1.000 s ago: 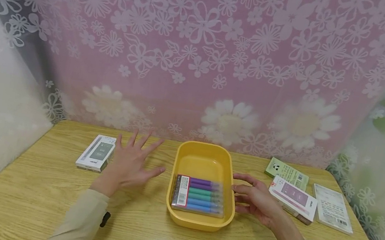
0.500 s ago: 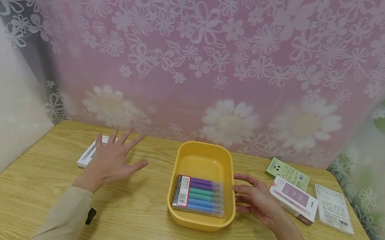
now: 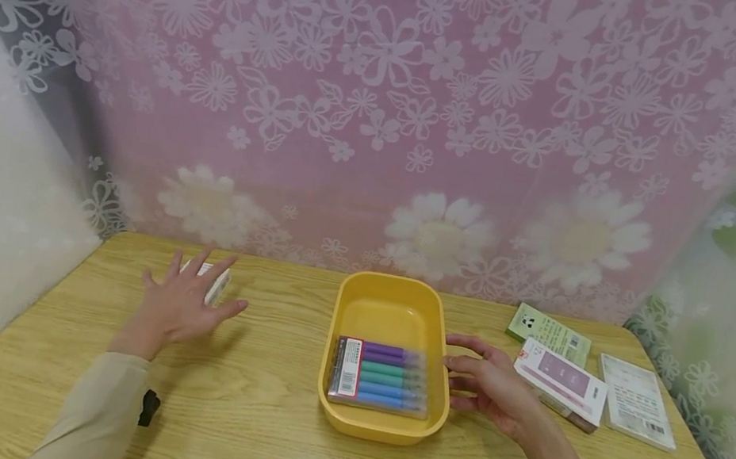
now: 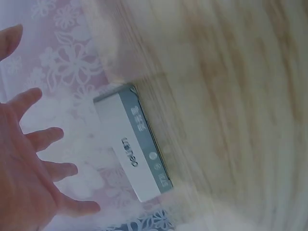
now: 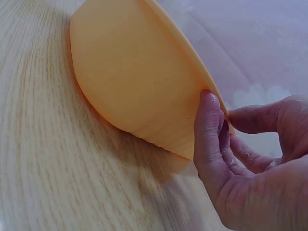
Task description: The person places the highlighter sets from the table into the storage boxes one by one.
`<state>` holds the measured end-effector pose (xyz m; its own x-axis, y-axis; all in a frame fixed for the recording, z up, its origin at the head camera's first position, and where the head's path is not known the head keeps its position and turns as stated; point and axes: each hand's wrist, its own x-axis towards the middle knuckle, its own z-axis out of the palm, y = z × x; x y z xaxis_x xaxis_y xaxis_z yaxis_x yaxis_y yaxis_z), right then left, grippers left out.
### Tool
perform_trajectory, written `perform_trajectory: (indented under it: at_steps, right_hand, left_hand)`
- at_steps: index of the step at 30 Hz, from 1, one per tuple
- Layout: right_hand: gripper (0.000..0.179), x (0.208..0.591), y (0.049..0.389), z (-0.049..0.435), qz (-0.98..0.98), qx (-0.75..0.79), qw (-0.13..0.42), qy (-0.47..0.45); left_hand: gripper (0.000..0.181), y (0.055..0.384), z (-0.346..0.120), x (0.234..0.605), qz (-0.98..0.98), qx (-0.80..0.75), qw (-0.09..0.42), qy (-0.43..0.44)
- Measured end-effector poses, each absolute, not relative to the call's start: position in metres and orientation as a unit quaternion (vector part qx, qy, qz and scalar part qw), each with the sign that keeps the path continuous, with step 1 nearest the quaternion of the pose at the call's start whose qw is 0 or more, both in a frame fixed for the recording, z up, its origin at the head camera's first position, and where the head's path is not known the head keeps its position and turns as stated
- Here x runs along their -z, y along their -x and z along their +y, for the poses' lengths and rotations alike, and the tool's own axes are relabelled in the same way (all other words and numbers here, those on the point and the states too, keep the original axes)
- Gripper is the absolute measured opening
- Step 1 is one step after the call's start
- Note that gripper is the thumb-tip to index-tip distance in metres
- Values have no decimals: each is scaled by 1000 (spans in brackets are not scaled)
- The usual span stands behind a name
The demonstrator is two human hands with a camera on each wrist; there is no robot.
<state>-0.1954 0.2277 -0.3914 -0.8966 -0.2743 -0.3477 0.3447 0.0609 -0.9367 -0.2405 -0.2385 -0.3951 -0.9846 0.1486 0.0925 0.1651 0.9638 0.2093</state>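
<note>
My left hand [image 3: 173, 305] is spread over a small white-and-grey box [image 3: 215, 282] at the left of the table and partly hides it. In the left wrist view this box [image 4: 132, 144] lies beyond my spread fingers, with a gap between. My right hand [image 3: 495, 382] is at the right side of a yellow plastic tray [image 3: 373, 426]. In the right wrist view, the bent fingers [image 5: 208, 130] lie against the tray's outer wall [image 5: 134, 62], and a fingertip meets the rim. Inside the tray, toward its near end, lies a clear pack of purple, green and blue pens [image 3: 381, 376].
Right of my right hand lie a green box with a panda picture [image 3: 550, 331], a white-and-purple box [image 3: 561, 380] partly over it, and a flat white pack [image 3: 637, 400]. A flowered curtain [image 3: 388, 104] hangs behind the wooden table [image 3: 248, 435].
My left hand has moved left, from beside the white-and-grey box to over it, with fingers still spread. The right hand and the tray have stayed in place.
</note>
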Motion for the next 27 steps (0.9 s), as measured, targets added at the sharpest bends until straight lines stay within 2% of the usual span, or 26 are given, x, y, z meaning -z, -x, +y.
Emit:
perform_trajectory:
  at_steps: [14, 22, 27]
  right_hand:
    - [64, 395, 194, 228, 691, 685, 229, -31]
    - [63, 393, 195, 229, 690, 685, 231, -30]
    - [62, 392, 196, 229, 692, 684, 229, -37]
  left_hand:
    - [91, 242, -250, 407, -988, 138, -57, 33]
    - [90, 243, -252, 410, -986, 147, -70, 23]
    - [82, 246, -252, 408, -984, 164, -67, 15]
